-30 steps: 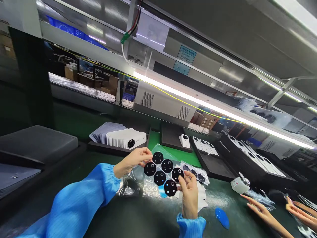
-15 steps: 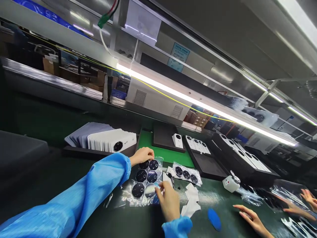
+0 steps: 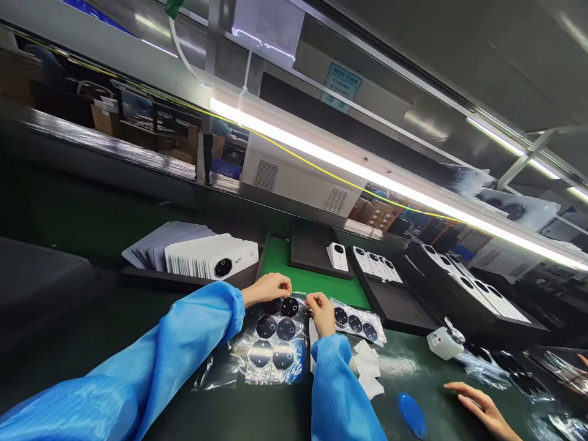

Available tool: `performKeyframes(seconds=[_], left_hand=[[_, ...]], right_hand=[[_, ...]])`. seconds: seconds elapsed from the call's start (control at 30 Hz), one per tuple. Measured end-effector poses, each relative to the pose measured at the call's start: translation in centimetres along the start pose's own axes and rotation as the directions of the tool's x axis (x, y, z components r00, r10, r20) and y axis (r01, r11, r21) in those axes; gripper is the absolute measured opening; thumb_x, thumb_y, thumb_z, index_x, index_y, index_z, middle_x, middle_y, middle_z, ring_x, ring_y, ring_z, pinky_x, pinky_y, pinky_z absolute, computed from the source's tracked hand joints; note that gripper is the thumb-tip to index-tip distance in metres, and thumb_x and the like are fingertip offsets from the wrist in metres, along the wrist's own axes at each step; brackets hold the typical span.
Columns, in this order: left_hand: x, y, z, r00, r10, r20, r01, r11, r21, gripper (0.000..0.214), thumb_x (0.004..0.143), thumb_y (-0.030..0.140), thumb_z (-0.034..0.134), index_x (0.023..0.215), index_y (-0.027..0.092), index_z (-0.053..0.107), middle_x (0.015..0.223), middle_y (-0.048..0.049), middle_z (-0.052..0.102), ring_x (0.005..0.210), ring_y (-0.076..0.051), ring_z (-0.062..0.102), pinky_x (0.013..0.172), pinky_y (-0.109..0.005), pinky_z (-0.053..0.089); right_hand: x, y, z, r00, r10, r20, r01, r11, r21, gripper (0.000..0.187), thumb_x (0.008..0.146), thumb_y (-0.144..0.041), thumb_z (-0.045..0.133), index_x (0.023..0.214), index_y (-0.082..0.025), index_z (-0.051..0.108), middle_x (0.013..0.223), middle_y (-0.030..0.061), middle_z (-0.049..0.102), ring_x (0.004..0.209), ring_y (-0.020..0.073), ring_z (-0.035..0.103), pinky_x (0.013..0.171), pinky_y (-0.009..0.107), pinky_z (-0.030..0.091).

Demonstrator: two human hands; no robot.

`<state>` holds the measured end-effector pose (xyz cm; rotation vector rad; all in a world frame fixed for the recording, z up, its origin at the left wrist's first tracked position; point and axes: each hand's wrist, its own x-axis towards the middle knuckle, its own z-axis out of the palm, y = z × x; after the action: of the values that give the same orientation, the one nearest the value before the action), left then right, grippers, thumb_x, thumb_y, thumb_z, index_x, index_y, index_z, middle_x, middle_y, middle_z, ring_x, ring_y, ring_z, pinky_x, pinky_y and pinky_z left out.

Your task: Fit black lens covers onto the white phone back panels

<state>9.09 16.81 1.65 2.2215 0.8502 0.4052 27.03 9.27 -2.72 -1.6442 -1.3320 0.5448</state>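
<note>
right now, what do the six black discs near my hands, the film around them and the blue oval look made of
Black discs: perhaps glass or plastic, glossy, judging by their mirror-like reflections.
Film: probably thin, shiny clear plastic; it wrinkles and glints.
Blue oval: possibly plastic or rubber; its colour is even, its surface smooth.

At lower centre you have two hands (image 3: 271,289), one plastic sheet (image 3: 274,375) and its six black discs (image 3: 286,329). Right of those, you have three smaller-looking discs (image 3: 355,323) in one strip (image 3: 381,328), one white bottle (image 3: 443,344) and one blue oval piece (image 3: 412,415).
</note>
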Motion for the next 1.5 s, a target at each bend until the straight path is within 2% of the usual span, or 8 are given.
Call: performKeyframes(seconds=[0.33, 0.5, 0.67, 0.87, 1.2, 1.37, 1.5], left_hand=[[2.8, 2.0, 1.2, 0.998, -0.036, 0.061, 0.04, 0.996, -0.074, 0.03, 0.091, 0.034, 0.058, 0.115, 0.016, 0.058, 0.117, -0.0064, 0.06, 0.099, -0.024, 0.061, 0.083, -0.041, 0.053], [3.4, 1.8, 1.6, 0.993, -0.095, 0.072, 0.105, 0.985, -0.14, 0.031, 0.091, 0.033, 0.059, 0.116, 0.015, 0.058, 0.118, -0.0066, 0.06, 0.099, -0.024, 0.062, 0.082, -0.041, 0.054], [4.2, 1.4, 2.3, 0.984, -0.159, 0.079, 0.171, 0.97, -0.171, 0.031, 0.091, 0.033, 0.059, 0.116, 0.016, 0.057, 0.118, -0.007, 0.059, 0.098, -0.023, 0.062, 0.081, -0.041, 0.054], [4.3, 1.1, 2.3, 0.986, -0.14, 0.093, 0.151, 0.981, -0.121, 0.031, 0.091, 0.033, 0.059, 0.116, 0.016, 0.058, 0.119, -0.0064, 0.059, 0.099, -0.024, 0.061, 0.082, -0.041, 0.054], [3.9, 0.9, 1.3, 0.996, 0.056, 0.063, -0.058, 0.998, 0.03, 0.028, 0.092, 0.033, 0.057, 0.115, 0.017, 0.058, 0.117, -0.0067, 0.06, 0.098, -0.022, 0.062, 0.082, -0.04, 0.053], [3.6, 0.5, 2.5, 0.986, 0.167, -0.028, -0.16, 0.974, 0.159, 0.027, 0.093, 0.033, 0.056, 0.114, 0.017, 0.058, 0.116, -0.0071, 0.06, 0.096, -0.021, 0.062, 0.082, -0.04, 0.054], [2.5, -0.1, 3.9, 0.949, 0.291, -0.12, -0.25, 0.928, 0.275, 0.027, 0.093, 0.032, 0.057, 0.115, 0.017, 0.057, 0.117, -0.0078, 0.06, 0.098, -0.021, 0.062, 0.084, -0.042, 0.053]], right_hand=[[0.0, 0.3, 0.1, 0.992, -0.129, -0.012, 0.128, 0.991, -0.047, 0.023, 0.091, -0.034, 0.057, 0.101, -0.014, 0.061, 0.095, 0.0025, 0.065, 0.08, 0.0142, 0.064, 0.072, 0.033, 0.054], [0.0, 0.9, 0.4, 0.981, -0.184, -0.059, 0.178, 0.98, -0.091, 0.022, 0.091, -0.035, 0.057, 0.097, -0.014, 0.062, 0.09, 0.0013, 0.065, 0.074, 0.0125, 0.063, 0.068, 0.031, 0.054], [-0.5, 1.1, 0.4, 0.951, -0.299, -0.081, 0.285, 0.947, -0.15, 0.02, 0.091, -0.034, 0.057, 0.09, -0.015, 0.062, 0.088, 0.0009, 0.064, 0.076, 0.0125, 0.062, 0.07, 0.031, 0.053], [-0.8, 1.7, 0.2, 0.928, -0.371, -0.037, 0.357, 0.912, -0.203, 0.02, 0.092, -0.034, 0.056, 0.087, -0.015, 0.062, 0.09, 0.0015, 0.064, 0.08, 0.0131, 0.062, 0.073, 0.032, 0.053], [-0.2, 1.7, 0.4, 0.973, -0.22, -0.076, 0.199, 0.954, -0.223, 0.021, 0.091, -0.034, 0.056, 0.099, -0.015, 0.062, 0.096, 0.0027, 0.065, 0.081, 0.0138, 0.063, 0.073, 0.033, 0.054], [0.6, 1.9, 0.5, 0.997, -0.057, -0.059, 0.042, 0.974, -0.222, 0.023, 0.091, -0.034, 0.056, 0.104, -0.016, 0.061, 0.101, 0.0037, 0.065, 0.082, 0.0145, 0.064, 0.073, 0.033, 0.055], [1.7, 2.1, 1.0, 0.997, 0.064, -0.039, -0.072, 0.971, -0.227, 0.025, 0.091, -0.034, 0.057, 0.11, -0.016, 0.06, 0.107, 0.0052, 0.064, 0.086, 0.0157, 0.064, 0.074, 0.034, 0.055]])
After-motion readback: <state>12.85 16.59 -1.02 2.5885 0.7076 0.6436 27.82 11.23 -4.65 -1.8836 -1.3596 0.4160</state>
